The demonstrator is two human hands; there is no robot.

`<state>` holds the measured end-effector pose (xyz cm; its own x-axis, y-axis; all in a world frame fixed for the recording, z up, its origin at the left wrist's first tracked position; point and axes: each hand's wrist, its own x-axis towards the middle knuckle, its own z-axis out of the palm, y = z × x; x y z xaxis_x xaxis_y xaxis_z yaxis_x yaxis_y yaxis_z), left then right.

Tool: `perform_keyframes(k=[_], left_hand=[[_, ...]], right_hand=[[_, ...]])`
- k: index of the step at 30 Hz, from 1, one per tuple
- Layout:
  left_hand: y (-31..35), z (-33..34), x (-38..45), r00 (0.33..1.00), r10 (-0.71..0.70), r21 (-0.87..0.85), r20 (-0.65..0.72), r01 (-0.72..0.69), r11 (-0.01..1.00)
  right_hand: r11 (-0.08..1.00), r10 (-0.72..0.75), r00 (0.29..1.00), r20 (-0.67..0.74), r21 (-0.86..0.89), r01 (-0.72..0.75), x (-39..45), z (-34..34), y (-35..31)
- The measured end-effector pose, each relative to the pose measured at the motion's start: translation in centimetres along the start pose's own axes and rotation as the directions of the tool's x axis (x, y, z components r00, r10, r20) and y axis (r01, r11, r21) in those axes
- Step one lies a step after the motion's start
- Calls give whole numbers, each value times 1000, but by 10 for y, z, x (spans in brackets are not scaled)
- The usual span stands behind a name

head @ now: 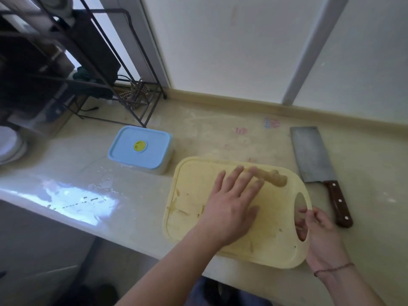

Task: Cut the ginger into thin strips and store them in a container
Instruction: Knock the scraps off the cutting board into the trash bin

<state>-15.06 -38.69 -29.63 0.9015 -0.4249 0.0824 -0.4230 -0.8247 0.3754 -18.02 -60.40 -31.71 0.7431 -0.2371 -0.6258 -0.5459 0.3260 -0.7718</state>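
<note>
A pale yellow cutting board (194,177) lies on the counter. A brown piece of ginger (272,177) rests near the board's far right corner. My left hand (231,202) lies flat on the board with straight fingers, whose tips touch the ginger's left end. My right hand (318,235) grips the board's right edge, fingers curled through the handle hole. A cleaver (313,155) with a dark wooden handle lies on the counter just right of the board. A container with a blue lid (141,149) stands shut to the board's left.
A black wire rack (88,69) with dark items fills the back left. White bowls (11,144) sit at the far left. The counter's front edge (66,208) runs close to the board, and a wall backs the counter.
</note>
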Motion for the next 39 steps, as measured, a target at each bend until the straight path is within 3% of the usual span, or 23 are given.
perform_keyframes(k=[2, 7, 15, 23, 32, 36, 39], left_hand=[[15, -3, 9, 995, -24, 48, 100, 19, 999], [27, -13, 1, 980, -125, 87, 153, 112, 990], [3, -35, -78, 967, -253, 150, 21, 247, 957], [-47, -61, -221, 936, -329, 125, -129, 344, 931], [-118, -61, -405, 857, -413, -70, -307, 412, 908], [-150, -63, -441, 743, -650, -27, -158, 655, 755], [-175, -44, -465, 701, -710, -36, -68, 710, 704]], right_hand=[[1000, -17, 999, 40, -7, 17, -8, 6, 0], [1000, -13, 989, 148, -6, 14, -31, 21, 1], [998, 24, 960, 279, -63, -6, -77, 75, 23], [988, 88, 912, 400, -150, -30, -149, 169, 93], [947, 158, 888, 432, -320, -13, -238, 278, 215], [915, 199, 866, 459, -404, 3, -264, 315, 258], [891, 219, 862, 457, -453, 14, -272, 337, 289]])
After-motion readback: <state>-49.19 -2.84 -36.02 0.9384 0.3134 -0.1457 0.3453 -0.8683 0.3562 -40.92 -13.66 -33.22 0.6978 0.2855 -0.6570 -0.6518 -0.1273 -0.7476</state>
